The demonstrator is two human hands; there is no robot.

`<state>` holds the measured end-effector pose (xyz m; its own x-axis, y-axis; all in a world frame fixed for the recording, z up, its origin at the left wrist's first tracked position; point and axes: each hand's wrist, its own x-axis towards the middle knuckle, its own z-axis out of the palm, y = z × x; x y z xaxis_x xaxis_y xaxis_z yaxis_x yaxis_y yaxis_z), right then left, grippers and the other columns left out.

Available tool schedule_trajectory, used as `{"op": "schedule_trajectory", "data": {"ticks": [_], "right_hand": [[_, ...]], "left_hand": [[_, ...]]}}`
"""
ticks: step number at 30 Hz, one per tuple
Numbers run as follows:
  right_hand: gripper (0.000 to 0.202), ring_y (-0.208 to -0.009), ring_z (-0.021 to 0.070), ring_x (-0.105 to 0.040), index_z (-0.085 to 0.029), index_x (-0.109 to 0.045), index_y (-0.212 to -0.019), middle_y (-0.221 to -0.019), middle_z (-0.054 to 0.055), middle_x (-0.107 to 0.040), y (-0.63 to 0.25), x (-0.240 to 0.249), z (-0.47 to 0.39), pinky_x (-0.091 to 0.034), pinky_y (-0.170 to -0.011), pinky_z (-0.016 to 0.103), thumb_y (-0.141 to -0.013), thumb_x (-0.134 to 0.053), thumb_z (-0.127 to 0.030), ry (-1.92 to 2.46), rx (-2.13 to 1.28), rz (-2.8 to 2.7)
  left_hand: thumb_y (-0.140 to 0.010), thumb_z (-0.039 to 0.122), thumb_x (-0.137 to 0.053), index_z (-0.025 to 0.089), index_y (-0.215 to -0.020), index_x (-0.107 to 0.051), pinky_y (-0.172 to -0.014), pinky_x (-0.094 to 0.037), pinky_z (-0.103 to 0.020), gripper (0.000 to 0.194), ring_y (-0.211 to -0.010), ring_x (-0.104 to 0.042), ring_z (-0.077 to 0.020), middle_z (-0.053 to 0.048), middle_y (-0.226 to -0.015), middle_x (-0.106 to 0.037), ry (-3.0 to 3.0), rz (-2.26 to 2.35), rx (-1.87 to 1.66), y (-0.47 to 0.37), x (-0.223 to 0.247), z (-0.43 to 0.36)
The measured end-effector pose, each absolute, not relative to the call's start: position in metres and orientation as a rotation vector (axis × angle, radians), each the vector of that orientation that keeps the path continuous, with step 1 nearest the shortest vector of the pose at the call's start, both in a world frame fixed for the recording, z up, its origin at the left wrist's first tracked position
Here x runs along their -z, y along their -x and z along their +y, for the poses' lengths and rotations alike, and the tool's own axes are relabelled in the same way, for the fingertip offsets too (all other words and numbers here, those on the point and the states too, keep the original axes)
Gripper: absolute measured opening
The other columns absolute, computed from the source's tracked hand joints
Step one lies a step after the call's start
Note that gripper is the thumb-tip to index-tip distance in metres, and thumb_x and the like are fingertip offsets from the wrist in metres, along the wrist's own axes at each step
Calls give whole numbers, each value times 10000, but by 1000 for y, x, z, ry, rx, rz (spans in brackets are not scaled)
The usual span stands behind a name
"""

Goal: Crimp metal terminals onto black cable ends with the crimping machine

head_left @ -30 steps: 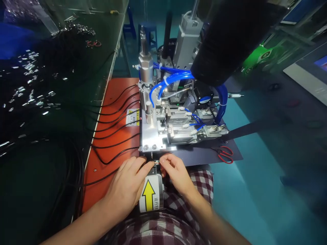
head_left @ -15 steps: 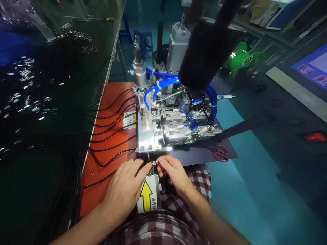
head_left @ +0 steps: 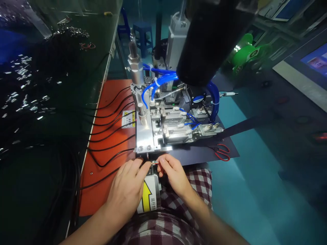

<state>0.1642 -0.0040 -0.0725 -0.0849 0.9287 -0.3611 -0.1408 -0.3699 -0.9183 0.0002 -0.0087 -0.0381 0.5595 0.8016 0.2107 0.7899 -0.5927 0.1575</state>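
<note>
My right hand (head_left: 173,172) has its grip narrow, finger and thumb pinching the short coloured wires (head_left: 155,162) at lower centre; my left hand (head_left: 127,185) closes on the black cable (head_left: 102,178) beside them, its fingers hiding the join. Just below, a white label (head_left: 153,194) shows a yellow arrow and reads "运行方", the rest cut off. Above stands the metal machine (head_left: 145,139), more black cables (head_left: 114,149) entering its left side across the orange board (head_left: 89,194), near a yellow-and-white label (head_left: 128,119) too small to read. Red-handled scissors (head_left: 222,152) lie near the dark board's edge at centre right; beyond is open floor (head_left: 235,200). At upper right, I can't tell what the green spool (head_left: 244,51) carries.
</note>
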Motion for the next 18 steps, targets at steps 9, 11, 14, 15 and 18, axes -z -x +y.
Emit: {"op": "schedule_trajectory", "data": {"ticks": [9, 11, 14, 15, 18], "right_hand": [[244, -516, 114, -503, -181, -543, -713, -611, -26, -553, -163, 69, -2, -417, -530, 258, -785, -586, -410, 1362, -1586, -982], [193, -519, 116, -510, -182, -555, -709, -609, -28, -562, -166, 65, -3, -416, -531, 255, -777, -591, -359, 1357, -1595, -992], [133, -528, 120, -507, -189, -584, -706, -593, -31, -565, -170, 61, -2, -392, -525, 247, -779, -588, -299, 1408, -1517, -1078], [117, -538, 121, -508, -193, -595, -703, -594, -30, -570, -171, 60, 0, -382, -528, 244, -779, -590, -282, 1430, -1489, -1100], [112, -521, 113, -494, -188, -595, -671, -580, -30, -568, -172, 59, 3, -358, -515, 234, -752, -609, -264, 1422, -1571, -1019]], "left_hand": [[-841, 71, -411, 208, -1182, -579, -753, -489, -351, 404, -912, -509, -218, -81, -1002, -525, -2570, 1442, -506, 10, 39, -14], [-836, 76, -413, 205, -1184, -579, -753, -487, -356, 407, -909, -510, -221, -83, -1003, -530, -2605, 1434, -505, 11, 41, -15], [-830, 75, -420, 189, -1169, -592, -747, -485, -358, 396, -909, -508, -228, -92, -1004, -535, -2652, 1416, -507, 11, 44, -14], [-829, 72, -419, 179, -1162, -597, -746, -484, -361, 393, -913, -506, -232, -97, -1004, -535, -2663, 1414, -512, 11, 45, -13], [-828, 62, -416, 154, -1155, -606, -757, -480, -377, 389, -931, -501, -248, -112, -1007, -536, -2685, 1409, -516, 11, 46, -12]]}}
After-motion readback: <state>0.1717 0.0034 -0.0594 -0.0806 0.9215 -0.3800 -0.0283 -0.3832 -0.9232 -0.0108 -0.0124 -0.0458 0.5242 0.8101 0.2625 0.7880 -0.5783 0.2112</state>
